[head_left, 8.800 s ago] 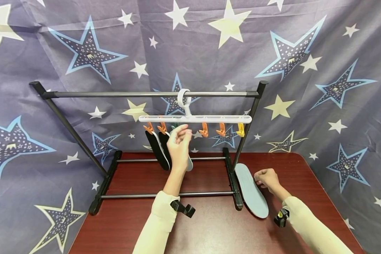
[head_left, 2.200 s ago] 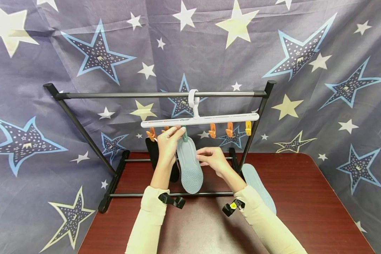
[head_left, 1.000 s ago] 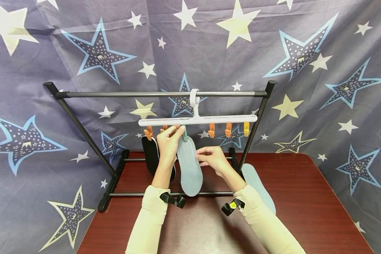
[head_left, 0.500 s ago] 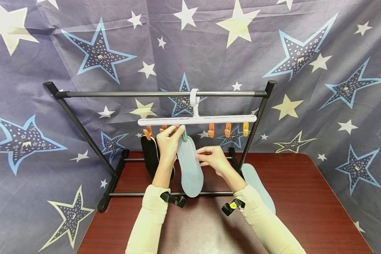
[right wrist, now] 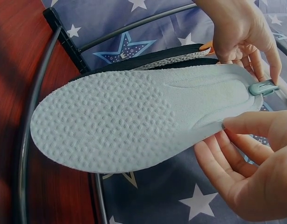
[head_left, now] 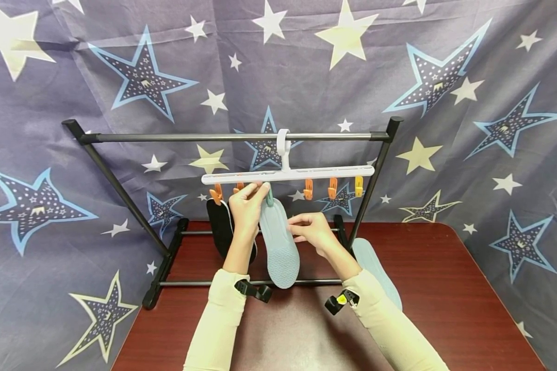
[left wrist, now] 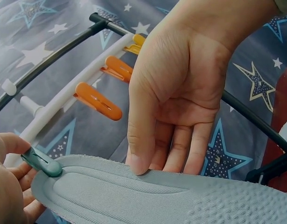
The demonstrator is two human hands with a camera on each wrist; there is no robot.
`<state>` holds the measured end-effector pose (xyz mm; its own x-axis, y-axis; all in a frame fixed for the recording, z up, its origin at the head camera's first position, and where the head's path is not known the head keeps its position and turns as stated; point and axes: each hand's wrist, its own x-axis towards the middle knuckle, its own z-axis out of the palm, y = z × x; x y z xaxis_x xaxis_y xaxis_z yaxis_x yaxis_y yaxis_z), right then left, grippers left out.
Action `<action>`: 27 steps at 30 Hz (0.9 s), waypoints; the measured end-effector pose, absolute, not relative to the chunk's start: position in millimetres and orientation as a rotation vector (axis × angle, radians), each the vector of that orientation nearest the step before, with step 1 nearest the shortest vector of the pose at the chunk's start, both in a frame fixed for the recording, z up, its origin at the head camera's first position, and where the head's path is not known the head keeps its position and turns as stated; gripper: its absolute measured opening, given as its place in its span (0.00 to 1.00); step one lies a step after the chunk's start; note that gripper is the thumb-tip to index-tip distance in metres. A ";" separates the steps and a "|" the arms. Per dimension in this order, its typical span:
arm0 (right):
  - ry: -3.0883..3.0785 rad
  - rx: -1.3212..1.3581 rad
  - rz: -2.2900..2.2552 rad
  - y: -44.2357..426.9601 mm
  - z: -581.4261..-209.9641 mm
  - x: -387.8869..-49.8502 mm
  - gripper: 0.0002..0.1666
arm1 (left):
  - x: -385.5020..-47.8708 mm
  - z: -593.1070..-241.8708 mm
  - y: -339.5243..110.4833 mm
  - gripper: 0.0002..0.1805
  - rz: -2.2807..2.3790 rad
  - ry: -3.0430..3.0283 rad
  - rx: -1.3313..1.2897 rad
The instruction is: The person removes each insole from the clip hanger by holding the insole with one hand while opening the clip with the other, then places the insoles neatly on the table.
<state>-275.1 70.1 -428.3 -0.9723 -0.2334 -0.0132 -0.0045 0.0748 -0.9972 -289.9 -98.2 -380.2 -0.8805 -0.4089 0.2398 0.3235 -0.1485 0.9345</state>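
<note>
A light grey-blue insole [head_left: 282, 257] hangs toe-up below the white hanger [head_left: 260, 176], its textured heel lowest. At its upper tip sits a green clothespin [left wrist: 43, 163], which overlaps the insole's edge. My left hand [head_left: 247, 208] pinches the upper end of this clothespin between thumb and fingers. My right hand [head_left: 313, 233] holds the insole's right edge, thumb on the front and fingers behind. Left of these, a black insole [head_left: 219, 229] hangs from an orange clothespin [head_left: 216, 194]; another black one is mostly hidden behind my left forearm.
The hanger hooks over a black metal rack's top bar [head_left: 190, 137]. Two orange clothespins and a yellow clothespin [head_left: 359, 186] hang on its right half, holding nothing. A second grey-blue insole [head_left: 376, 270] lies on the red-brown table [head_left: 450, 299], partly behind my right forearm.
Since the earliest frame, my right hand has left the table insole's side for the hanging one, which has turned to face me. Lately its heel has swung slightly right; both hands keep their hold.
</note>
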 end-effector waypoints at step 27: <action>2.195 -0.183 -2.031 70.9 -432.0 -275.3 0.13 | -289.6 -379.8 -95.8 0.12 -2.116 -1.623 0.101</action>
